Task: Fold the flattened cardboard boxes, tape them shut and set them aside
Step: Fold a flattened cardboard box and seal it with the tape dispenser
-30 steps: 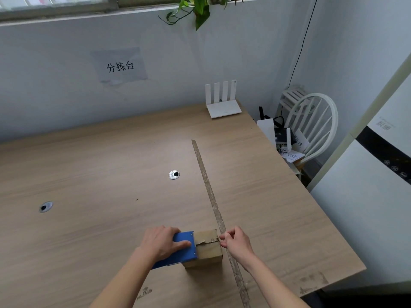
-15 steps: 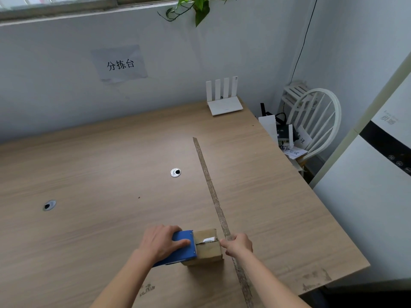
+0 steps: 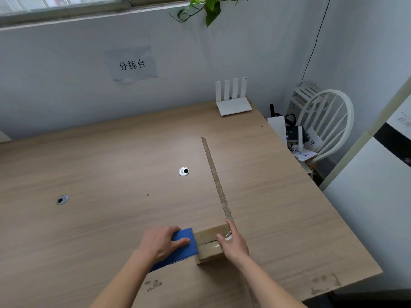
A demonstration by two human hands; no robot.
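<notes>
The box (image 3: 210,244) was small, brown and folded, its top flaps meeting at a seam with shiny tape at the far right corner. It sat on the table (image 3: 111,174), touching the near end of the long strip (image 3: 216,181). The left hand (image 3: 163,243) gripped the blue dispenser (image 3: 181,248) against the box's left side. The right hand (image 3: 233,243) lay over the box's right edge, fingers straight, pressing the tape.

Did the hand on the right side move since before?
Yes. The right hand slid from the worn strip onto the cardboard box, toward the blue tape dispenser.
</notes>
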